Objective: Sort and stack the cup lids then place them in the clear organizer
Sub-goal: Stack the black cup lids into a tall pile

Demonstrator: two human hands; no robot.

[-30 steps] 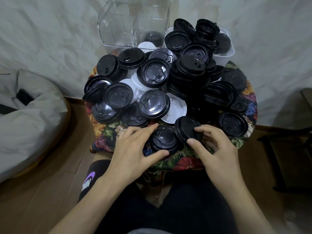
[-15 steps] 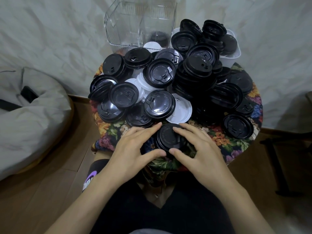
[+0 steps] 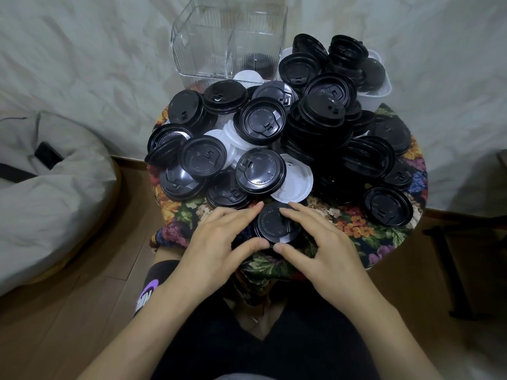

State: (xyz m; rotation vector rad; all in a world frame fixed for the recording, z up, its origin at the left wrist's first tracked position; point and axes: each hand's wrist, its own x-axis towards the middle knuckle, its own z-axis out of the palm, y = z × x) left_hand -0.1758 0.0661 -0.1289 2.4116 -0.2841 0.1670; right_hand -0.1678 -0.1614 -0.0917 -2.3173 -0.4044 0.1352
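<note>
A heap of black cup lids (image 3: 315, 127) with a few white lids (image 3: 295, 185) among them covers a small round table with a floral cloth (image 3: 356, 223). At the near edge sits a short stack of black lids (image 3: 271, 224). My left hand (image 3: 219, 242) and my right hand (image 3: 321, 242) grip this stack from either side, fingers on its far rim and thumbs on its near rim. The clear organizer (image 3: 227, 42) stands at the back of the table, with dark lids showing through one compartment.
A white tub (image 3: 375, 91) piled with black lids stands at the back right, next to the organizer. A single black lid (image 3: 388, 205) lies at the right edge. A grey cushion (image 3: 46, 193) lies on the wooden floor to the left. My lap is below the table.
My right hand carried a black lid from the right onto the lid by my left hand. Both hands now close around the stack, thumbs nearly touching.
</note>
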